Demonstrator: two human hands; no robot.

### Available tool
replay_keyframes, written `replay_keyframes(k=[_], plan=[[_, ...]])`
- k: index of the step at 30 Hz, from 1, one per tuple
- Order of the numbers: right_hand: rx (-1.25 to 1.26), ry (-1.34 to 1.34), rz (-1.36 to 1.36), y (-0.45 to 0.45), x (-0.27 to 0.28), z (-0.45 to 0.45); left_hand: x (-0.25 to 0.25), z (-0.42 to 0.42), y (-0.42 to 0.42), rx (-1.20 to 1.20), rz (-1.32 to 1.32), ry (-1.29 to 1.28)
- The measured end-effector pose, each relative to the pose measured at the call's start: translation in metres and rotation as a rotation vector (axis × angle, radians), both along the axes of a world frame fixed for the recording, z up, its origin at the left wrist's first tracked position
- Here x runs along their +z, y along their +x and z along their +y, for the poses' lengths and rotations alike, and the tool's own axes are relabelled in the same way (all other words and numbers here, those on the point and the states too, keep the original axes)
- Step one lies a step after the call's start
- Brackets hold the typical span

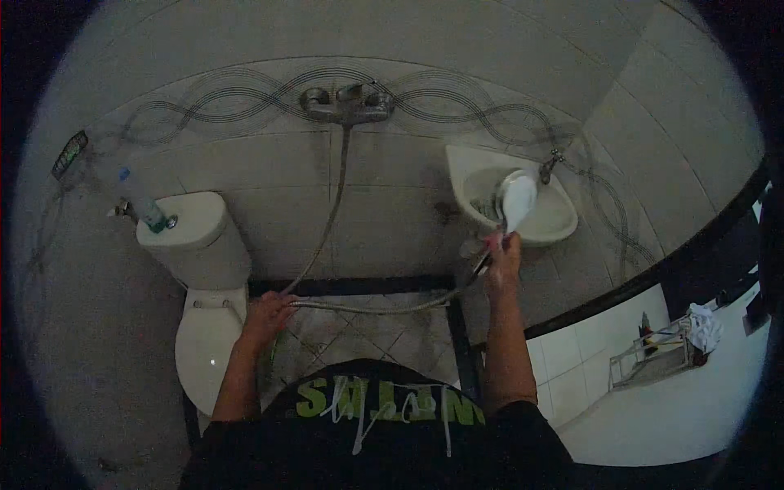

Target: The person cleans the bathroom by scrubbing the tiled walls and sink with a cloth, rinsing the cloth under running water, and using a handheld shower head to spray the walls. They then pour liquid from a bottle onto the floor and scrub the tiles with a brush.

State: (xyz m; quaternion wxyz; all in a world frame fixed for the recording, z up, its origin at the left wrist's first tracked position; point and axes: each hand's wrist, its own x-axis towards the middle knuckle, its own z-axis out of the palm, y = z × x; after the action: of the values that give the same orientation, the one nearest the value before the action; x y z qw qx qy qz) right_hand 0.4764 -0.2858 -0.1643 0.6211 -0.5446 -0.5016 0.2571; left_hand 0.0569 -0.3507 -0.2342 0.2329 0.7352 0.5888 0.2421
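Observation:
My right hand [504, 257] grips the handle of a white hand shower [519, 197], whose head is over the small corner washbasin [566, 229]. A flexible metal shower hose [380, 310] sags from that handle across to my left hand [269, 315], which is closed around it near the toilet. From there the hose climbs to the wall-mounted mixer tap [347, 110]. Whether water runs from the shower head, I cannot tell in this dim light.
A closed toilet [205, 343] stands at left, with a plastic bottle [147, 205] on its cistern [184, 236]. The basin has a small tap [550, 165]. Beyond a dark doorway edge at right is a metal rack [655, 361] with a white cloth [704, 329].

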Motion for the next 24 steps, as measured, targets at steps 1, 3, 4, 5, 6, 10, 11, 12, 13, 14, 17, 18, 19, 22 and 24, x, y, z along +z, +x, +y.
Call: replay_keyframes(k=[1,3,4,5,6,10,11,12,13,14,17,18,19,22,24], plan=[[-0.007,-0.096,-0.08,-0.001,-0.002,-0.006,-0.011,-0.004,-0.003,-0.008,0.028,0.079],[0.039,-0.076,0.029,0.001,-0.02,-0.005,-0.035,-0.008,-0.006,-0.031,0.081,0.237],[0.059,-0.065,0.082,0.002,-0.025,-0.004,-0.035,-0.011,-0.005,-0.031,0.051,0.187],[0.035,-0.045,0.092,0.006,-0.027,-0.005,-0.034,-0.017,-0.004,-0.03,0.021,0.138],[0.02,-0.026,0.105,-0.006,-0.008,-0.01,-0.027,-0.024,-0.002,-0.021,-0.007,0.087],[0.07,0.18,0.289,-0.009,0.023,0.007,-0.01,-0.039,-0.004,0.103,-0.058,0.024],[0.094,0.159,0.279,-0.012,0.028,0.01,-0.014,-0.04,-0.01,0.125,-0.082,0.045],[0.113,0.138,0.264,-0.021,0.038,0.008,-0.018,-0.04,-0.014,0.144,-0.11,0.065],[0.131,0.116,0.25,-0.028,0.042,0.007,-0.014,-0.041,-0.011,0.15,-0.135,0.086],[0.123,0.063,0.148,-0.033,0.04,0.006,-0.008,-0.042,-0.008,0.155,-0.159,0.107],[0.099,-0.102,-0.09,-0.038,0.026,0.003,-0.01,-0.044,-0.011,0.098,-0.168,0.177],[0.082,-0.16,-0.123,-0.032,0.006,0.008,-0.012,-0.044,-0.011,0.059,-0.16,0.202],[0.072,-0.218,-0.16,-0.029,-0.006,0.01,-0.016,-0.045,-0.009,0.052,-0.124,0.217],[0.134,-0.033,0.102,-0.012,-0.02,0.004,-0.011,-0.044,0.002,0.041,-0.139,0.207],[0.041,0.012,0.244,0.004,-0.003,0.001,0.001,-0.046,0.01,0.047,-0.303,0.116]])
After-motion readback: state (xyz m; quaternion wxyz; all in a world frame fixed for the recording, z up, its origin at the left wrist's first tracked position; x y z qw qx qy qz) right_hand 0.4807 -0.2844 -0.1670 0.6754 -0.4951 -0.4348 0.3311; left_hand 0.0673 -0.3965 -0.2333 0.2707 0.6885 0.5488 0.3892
